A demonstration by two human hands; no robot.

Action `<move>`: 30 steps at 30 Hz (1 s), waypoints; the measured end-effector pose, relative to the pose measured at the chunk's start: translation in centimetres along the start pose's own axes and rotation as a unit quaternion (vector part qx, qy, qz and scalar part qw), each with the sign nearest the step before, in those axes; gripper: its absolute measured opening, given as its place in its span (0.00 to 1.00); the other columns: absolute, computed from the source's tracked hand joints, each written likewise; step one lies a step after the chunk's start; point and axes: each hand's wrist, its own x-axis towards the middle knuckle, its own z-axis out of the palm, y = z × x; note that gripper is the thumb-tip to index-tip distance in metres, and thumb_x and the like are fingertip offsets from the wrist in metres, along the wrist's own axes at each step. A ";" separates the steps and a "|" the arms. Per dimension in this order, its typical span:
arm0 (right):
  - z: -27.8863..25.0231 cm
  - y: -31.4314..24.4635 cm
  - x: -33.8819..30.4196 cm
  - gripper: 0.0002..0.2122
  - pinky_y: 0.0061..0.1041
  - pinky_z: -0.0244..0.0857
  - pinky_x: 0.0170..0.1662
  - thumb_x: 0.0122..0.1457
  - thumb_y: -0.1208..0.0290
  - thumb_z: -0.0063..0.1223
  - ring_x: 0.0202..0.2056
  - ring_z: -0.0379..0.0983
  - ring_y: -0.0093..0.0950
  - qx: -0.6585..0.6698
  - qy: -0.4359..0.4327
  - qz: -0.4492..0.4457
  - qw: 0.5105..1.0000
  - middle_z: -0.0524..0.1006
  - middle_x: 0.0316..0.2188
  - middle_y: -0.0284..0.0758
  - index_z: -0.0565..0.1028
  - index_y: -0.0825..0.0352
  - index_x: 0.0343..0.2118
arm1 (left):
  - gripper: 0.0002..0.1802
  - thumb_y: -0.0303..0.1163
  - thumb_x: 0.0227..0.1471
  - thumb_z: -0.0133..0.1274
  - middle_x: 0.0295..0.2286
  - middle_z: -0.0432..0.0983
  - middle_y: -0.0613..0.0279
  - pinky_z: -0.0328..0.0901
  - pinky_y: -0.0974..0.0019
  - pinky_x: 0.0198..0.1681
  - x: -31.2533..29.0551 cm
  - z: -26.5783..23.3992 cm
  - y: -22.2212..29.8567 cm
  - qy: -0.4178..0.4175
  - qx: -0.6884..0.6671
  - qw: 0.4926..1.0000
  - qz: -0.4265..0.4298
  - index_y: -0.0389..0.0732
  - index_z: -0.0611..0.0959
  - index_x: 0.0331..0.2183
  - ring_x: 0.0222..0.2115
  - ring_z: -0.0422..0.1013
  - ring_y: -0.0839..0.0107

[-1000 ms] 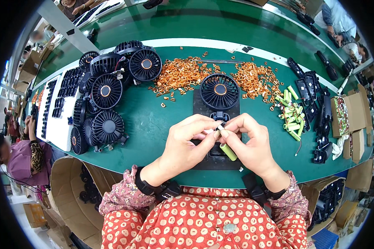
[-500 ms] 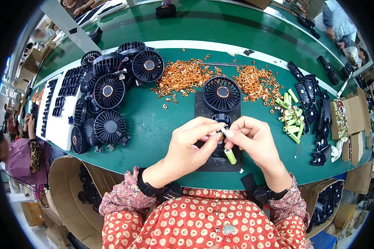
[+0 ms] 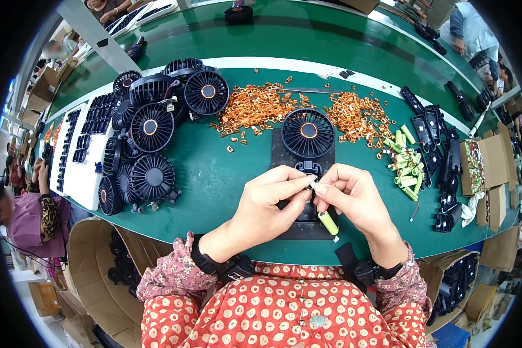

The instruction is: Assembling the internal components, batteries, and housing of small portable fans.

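My left hand [image 3: 269, 200] and my right hand [image 3: 356, 200] meet over a dark mat [image 3: 284, 234], thumbs and forefingers pinched. A small white connector [image 3: 313, 184] shows between the fingertips of both; its exact fit is too small to tell. Below my right fingers, a green battery cell [image 3: 328, 223] hangs tilted from a short red lead. Just beyond my hands lies a black handheld fan [image 3: 308, 132] with an orange-ringed hub, its head pointing away. Its open handle [image 3: 308, 168] runs toward me, partly hidden by my fingers.
Black fan heads [image 3: 152, 127] are heaped at left, beside white trays [image 3: 69, 180] of dark parts. Orange metal clips [image 3: 255, 107] form piles behind the fan. At right are green battery cells [image 3: 409, 168], black handle shells [image 3: 429, 130] and a cardboard box [image 3: 493, 156].
The battery cell has swung slightly right and down below my right hand. The fan has shifted a little left. Both hands stay pinched together at nearly the same place.
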 end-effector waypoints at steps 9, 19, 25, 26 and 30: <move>-1.0 -0.3 -0.3 0.07 0.16 0.65 0.28 0.63 0.71 0.57 0.26 0.74 0.15 -0.058 -0.013 -0.002 0.998 0.79 0.22 0.30 0.74 0.69 0.32 | 0.17 0.17 0.46 0.59 0.35 0.79 0.60 0.70 0.72 0.31 0.9 0.4 0.6 -0.029 -0.001 0.997 -0.070 0.34 0.82 0.42 0.28 0.75 0.75; -1.1 -1.1 -0.6 0.11 0.34 0.70 0.43 0.48 0.69 0.66 0.45 0.73 0.36 -0.458 0.132 -0.358 0.803 0.76 0.37 0.35 0.79 0.64 0.36 | 0.33 0.21 0.42 0.60 0.29 0.76 0.63 0.70 0.67 0.30 2.0 1.1 0.5 -0.042 0.180 0.983 -0.003 0.40 0.75 0.54 0.24 0.73 0.71; -0.9 -0.7 -0.5 0.07 0.34 0.67 0.42 0.51 0.74 0.62 0.40 0.71 0.35 -0.492 0.104 -0.361 0.785 0.73 0.32 0.33 0.79 0.63 0.33 | 0.38 0.22 0.38 0.62 0.29 0.77 0.62 0.71 0.64 0.30 2.2 0.6 0.1 -0.068 0.210 0.974 0.047 0.43 0.73 0.56 0.25 0.74 0.67; -0.8 -0.8 -0.6 0.07 0.34 0.67 0.42 0.51 0.74 0.62 0.40 0.71 0.35 -0.492 0.103 -0.361 0.786 0.73 0.32 0.33 0.79 0.63 0.33 | 0.38 0.22 0.38 0.62 0.29 0.77 0.62 0.71 0.64 0.30 2.2 0.6 0.0 -0.069 0.210 0.974 0.046 0.43 0.73 0.56 0.25 0.74 0.67; -0.5 -1.2 -0.9 0.07 0.34 0.66 0.42 0.51 0.73 0.62 0.40 0.70 0.34 -0.490 0.104 -0.325 0.802 0.72 0.31 0.33 0.79 0.63 0.34 | 0.40 0.21 0.38 0.62 0.29 0.76 0.62 0.70 0.65 0.29 2.4 0.5 -0.6 -0.072 0.198 0.975 0.074 0.43 0.73 0.57 0.25 0.74 0.67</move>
